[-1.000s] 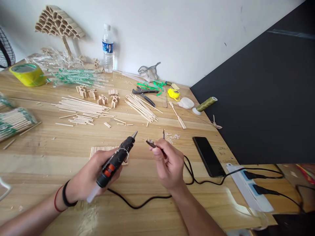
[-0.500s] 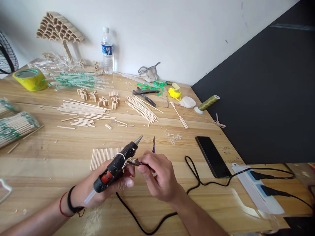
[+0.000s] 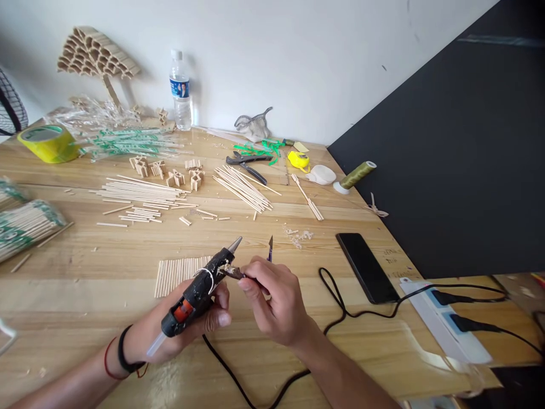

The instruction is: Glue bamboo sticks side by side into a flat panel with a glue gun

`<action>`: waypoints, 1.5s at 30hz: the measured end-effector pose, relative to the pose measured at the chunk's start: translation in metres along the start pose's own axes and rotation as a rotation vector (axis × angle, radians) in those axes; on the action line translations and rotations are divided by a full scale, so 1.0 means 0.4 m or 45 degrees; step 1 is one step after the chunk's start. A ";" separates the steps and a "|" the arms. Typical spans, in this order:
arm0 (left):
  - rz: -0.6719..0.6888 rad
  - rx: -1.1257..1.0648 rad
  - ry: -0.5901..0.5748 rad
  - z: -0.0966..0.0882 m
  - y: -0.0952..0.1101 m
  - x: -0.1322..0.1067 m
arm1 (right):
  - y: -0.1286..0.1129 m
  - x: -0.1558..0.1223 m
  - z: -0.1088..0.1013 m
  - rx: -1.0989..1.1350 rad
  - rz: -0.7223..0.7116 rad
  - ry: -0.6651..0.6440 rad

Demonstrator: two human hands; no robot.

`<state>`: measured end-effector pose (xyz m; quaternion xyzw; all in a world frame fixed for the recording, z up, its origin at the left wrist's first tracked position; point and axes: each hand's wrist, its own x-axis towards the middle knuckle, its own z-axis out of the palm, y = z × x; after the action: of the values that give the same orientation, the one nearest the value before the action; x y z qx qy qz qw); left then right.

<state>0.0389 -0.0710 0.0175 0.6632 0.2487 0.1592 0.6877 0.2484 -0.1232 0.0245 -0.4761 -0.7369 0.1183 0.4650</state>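
Note:
My left hand point(image 3: 187, 318) is wrapped around a black hot glue gun point(image 3: 199, 287), its metal nozzle pointing up and to the right. My right hand point(image 3: 272, 301) pinches a thin dark tool point(image 3: 236, 274) whose tip touches the gun's body near the front. A small blade point point(image 3: 269, 248) sticks up above my right fingers. Under the gun lies a flat mat of glued wooden sticks point(image 3: 176, 274). The gun's black cord point(image 3: 327, 295) runs right across the table.
Loose wooden sticks point(image 3: 140, 193) and another bundle point(image 3: 242, 190) lie further back, with small stick pieces point(image 3: 179, 177), pliers point(image 3: 249, 165), a water bottle point(image 3: 181, 91), yellow tape point(image 3: 45, 142), a thread spool point(image 3: 355, 176), a black phone point(image 3: 366, 268) and a power strip point(image 3: 447, 329). A black board point(image 3: 447, 147) stands at right.
My right hand moved left and brought the dark tool's tip onto the glue gun. The gun was drawn slightly nearer and lower in my left hand.

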 end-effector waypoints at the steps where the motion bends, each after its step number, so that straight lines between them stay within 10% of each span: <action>1: 0.000 0.006 0.001 0.000 0.000 0.000 | -0.001 0.001 -0.001 0.002 0.008 -0.002; 45: -0.052 0.024 0.102 0.004 0.023 0.013 | -0.007 0.011 -0.015 -0.030 0.087 0.071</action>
<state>0.0449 -0.0689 0.0259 0.6576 0.2909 0.1693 0.6740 0.2509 -0.1226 0.0318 -0.5095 -0.7084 0.1123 0.4754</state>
